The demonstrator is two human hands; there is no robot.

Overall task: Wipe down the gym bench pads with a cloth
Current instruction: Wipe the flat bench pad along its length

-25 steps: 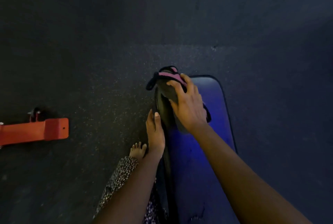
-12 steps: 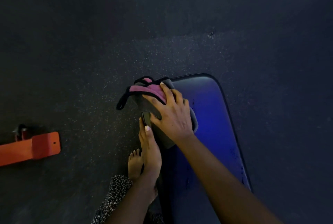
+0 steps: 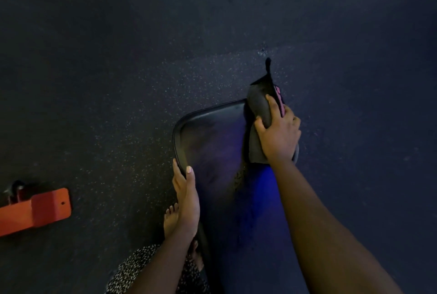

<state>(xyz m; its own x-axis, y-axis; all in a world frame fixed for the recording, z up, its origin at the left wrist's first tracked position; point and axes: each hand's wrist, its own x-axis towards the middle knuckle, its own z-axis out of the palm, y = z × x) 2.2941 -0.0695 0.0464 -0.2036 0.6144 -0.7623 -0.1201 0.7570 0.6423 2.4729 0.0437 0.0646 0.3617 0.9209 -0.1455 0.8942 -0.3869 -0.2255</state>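
While left hand (image 3: 186, 199) holds one pad (image 3: 212, 142), right hand (image 3: 279, 137) grips one cloth (image 3: 259, 104).

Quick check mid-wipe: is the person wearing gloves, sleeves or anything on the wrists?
No. The left hand and right hand are bare, forearms uncovered to the frame edge, no watch, ring or band visible. The left thumbnail looks pale. A speckled garment shows below.

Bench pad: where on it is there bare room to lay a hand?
The middle of the bench pad is bare, between the left hand gripping its left edge and the cloth held by the right hand at the far right corner. That corner is crowded.
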